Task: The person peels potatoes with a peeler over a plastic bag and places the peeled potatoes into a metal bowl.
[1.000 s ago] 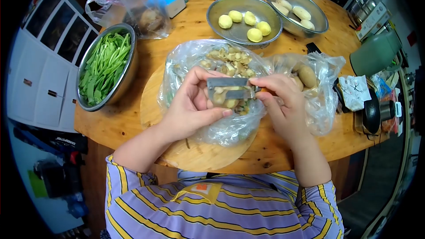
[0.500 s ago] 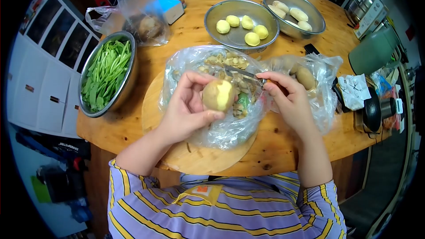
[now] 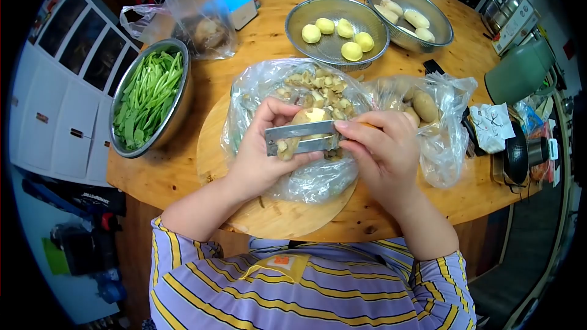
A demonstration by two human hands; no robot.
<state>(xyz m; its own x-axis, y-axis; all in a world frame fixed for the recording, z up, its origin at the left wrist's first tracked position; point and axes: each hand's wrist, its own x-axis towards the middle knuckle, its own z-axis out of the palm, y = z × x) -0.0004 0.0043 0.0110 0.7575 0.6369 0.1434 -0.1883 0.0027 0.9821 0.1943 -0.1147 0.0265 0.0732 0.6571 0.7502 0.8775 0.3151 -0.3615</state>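
Observation:
My left hand (image 3: 260,154) is closed around a partly peeled potato (image 3: 315,115), which shows a yellow bare patch on top. A wide metal peeler (image 3: 299,129) lies across the potato, with a curl of peel hanging at its blade. My right hand (image 3: 379,150) grips the peeler's handle, mostly hidden by the fingers. Beneath both hands is a clear plastic bag (image 3: 247,88) holding brown potato peelings (image 3: 324,88). The bag rests on a round wooden board (image 3: 269,220).
Peeled potatoes sit in a metal colander (image 3: 293,40); a second colander (image 3: 449,33) holds several pale oblong pieces. At right is a bag of unpeeled potatoes (image 3: 425,106), with a green pitcher (image 3: 513,76) behind. A bowl of leafy greens (image 3: 150,104) stands at left.
My right hand has moved left and down, bringing the peeler from beside the potato onto it. A strip of peel now hangs at the blade.

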